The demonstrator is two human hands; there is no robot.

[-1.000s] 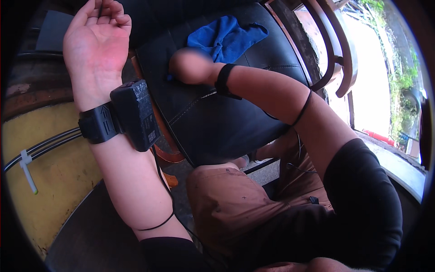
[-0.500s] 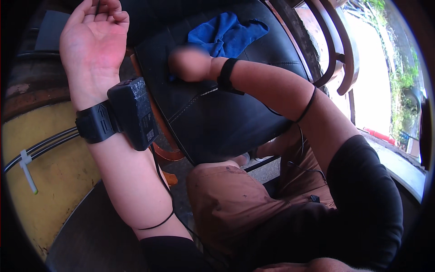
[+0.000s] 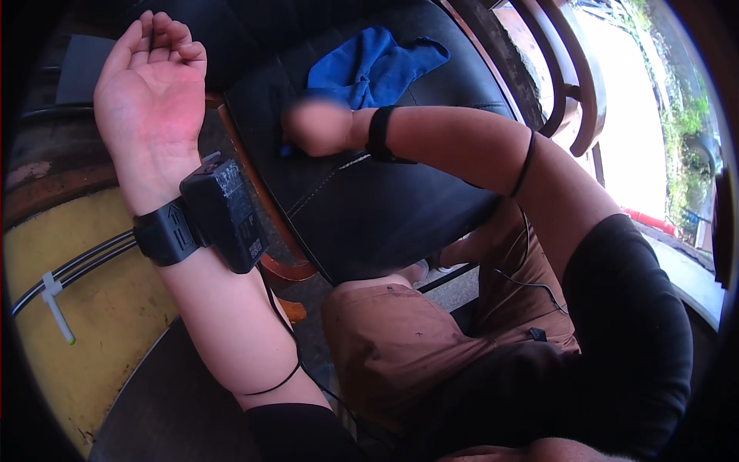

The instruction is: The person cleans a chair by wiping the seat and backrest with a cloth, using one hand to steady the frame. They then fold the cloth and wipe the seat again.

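Observation:
A blue cloth [image 3: 369, 68] lies crumpled on the black padded seat [image 3: 385, 215] of a chair. My right hand [image 3: 317, 127] is down on the seat at the cloth's near left end, rounded and closed over it. A bit of blue shows at the hand's other side, but blur hides the fingers. My left hand [image 3: 154, 92] is raised palm up beside the seat's left edge, its fingers loosely curled and apart. A dark thin strip shows among those fingers. A black box on a strap [image 3: 223, 215] sits on my left wrist.
The chair's curved wooden armrest [image 3: 573, 77] rises at the far right, beside a bright opening. On the left are a yellow panel [image 3: 92, 285] and black cables with a white tie [image 3: 51, 285]. Thin black cords run along both arms. My knees are close to the seat's front edge.
The view has shifted slightly. My right hand has moved a little nearer to me across the seat, still at the cloth. My left hand keeps its palm-up pose.

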